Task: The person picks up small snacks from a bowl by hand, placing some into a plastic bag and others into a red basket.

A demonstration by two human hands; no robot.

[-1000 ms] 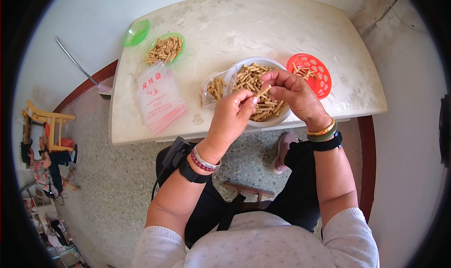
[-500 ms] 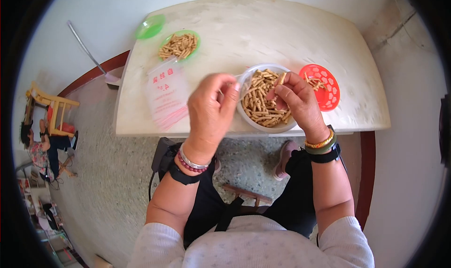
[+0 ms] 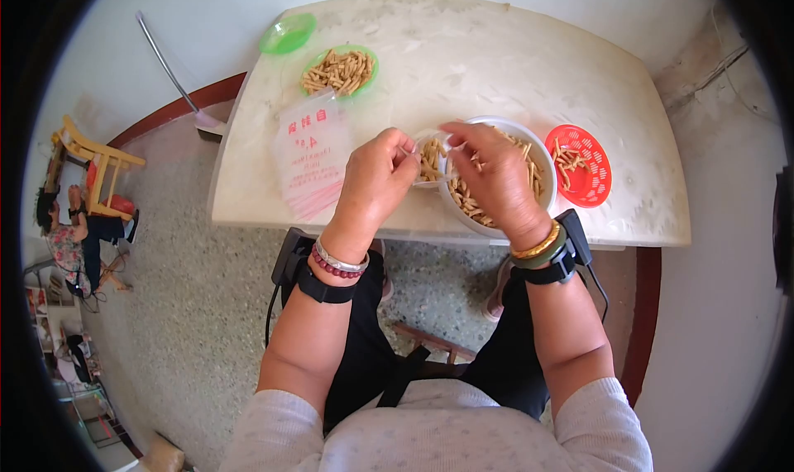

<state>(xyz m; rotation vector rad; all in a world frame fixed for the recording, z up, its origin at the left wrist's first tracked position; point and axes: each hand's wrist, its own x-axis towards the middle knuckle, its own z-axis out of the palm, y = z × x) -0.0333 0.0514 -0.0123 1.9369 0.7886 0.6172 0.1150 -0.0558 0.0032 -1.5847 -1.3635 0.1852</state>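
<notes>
My left hand [image 3: 379,178] is closed, thumb and fingers pinching the edge of a small clear plastic bag [image 3: 431,159] with short tan sticks inside. My right hand [image 3: 500,178] hovers over the near part of a white bowl [image 3: 546,154], its finger and thumb apart at the bag's right side; whether they touch the plastic is hard to see. Many tan sticks [image 3: 533,174] fill this bowl, partly covered by my right hand. Close by on the right, a red patterned basket [image 3: 594,187] holds a few more sticks.
Printed clear bags [image 3: 314,154] lie flat at the table's left. Behind them are a green plate [image 3: 374,79] heaped with sticks and a green dish [image 3: 288,34]. On the floor to the left are a broom [image 3: 207,123] and a wooden chair [image 3: 103,170], with a person nearby.
My right hand has moved left from above the bowl to the bag; the sticks it held no longer show in its fingers. Sticks now show in the bag beside my left hand.
</notes>
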